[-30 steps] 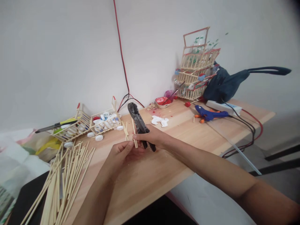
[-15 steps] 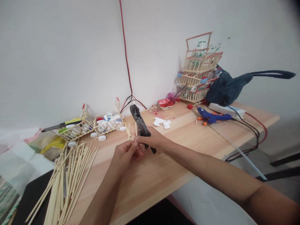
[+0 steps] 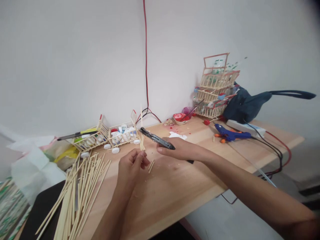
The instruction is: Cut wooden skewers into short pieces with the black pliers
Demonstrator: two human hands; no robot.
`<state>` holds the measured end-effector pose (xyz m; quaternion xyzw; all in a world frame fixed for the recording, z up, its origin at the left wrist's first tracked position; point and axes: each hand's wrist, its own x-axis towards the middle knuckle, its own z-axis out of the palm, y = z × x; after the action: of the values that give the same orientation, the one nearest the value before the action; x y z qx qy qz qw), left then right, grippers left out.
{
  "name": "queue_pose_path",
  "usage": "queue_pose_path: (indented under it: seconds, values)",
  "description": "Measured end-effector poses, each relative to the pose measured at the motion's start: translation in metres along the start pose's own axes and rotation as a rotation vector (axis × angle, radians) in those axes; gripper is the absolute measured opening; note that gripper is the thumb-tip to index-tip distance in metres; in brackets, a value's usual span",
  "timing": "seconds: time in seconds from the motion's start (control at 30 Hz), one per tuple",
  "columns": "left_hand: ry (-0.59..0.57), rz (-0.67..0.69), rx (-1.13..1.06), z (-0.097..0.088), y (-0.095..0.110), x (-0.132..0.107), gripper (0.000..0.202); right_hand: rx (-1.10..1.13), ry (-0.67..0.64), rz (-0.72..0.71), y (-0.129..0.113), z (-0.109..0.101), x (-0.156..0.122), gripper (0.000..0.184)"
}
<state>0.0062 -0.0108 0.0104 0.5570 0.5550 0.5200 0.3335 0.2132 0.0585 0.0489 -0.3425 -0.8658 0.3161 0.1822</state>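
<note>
My left hand (image 3: 131, 164) pinches a thin wooden stick (image 3: 141, 128) that stands nearly upright above the wooden table (image 3: 175, 186). My right hand (image 3: 182, 149) is closed round the handles of dark pliers (image 3: 156, 139), whose jaws point left towards the stick, a short way from it. Two short stick pieces (image 3: 151, 166) lie on the table just right of my left hand.
A heap of long wooden sticks (image 3: 77, 193) lies at the front left. Behind it stand stick baskets with bottle caps (image 3: 110, 136). A stacked stick rack (image 3: 216, 88), dark bag (image 3: 246, 103), blue glue gun (image 3: 230, 134), white power strip (image 3: 246, 126) and cables sit at the right.
The pliers have tipped from upright to nearly level and drawn away from the stick. Short cut pieces now lie on the table. The view has shifted.
</note>
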Motion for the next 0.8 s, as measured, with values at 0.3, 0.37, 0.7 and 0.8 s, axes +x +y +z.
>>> queue_pose_path:
  seconds: [0.3,0.37,0.7,0.8]
  values:
    - [-0.171,-0.009,-0.128,0.004,0.009,-0.003,0.025,-0.078,-0.329,0.160,-0.008,-0.027,-0.026,0.054]
    - [-0.212,-0.013,-0.135,0.005,0.010,-0.004,0.026,-0.041,-0.388,0.171,-0.008,-0.026,-0.022,0.055]
    - [-0.283,-0.054,-0.166,0.005,0.011,-0.004,0.028,0.008,-0.431,0.205,-0.013,-0.028,-0.017,0.057]
    - [-0.296,-0.065,-0.168,0.006,0.012,-0.006,0.028,0.014,-0.451,0.210,-0.014,-0.027,-0.016,0.058]
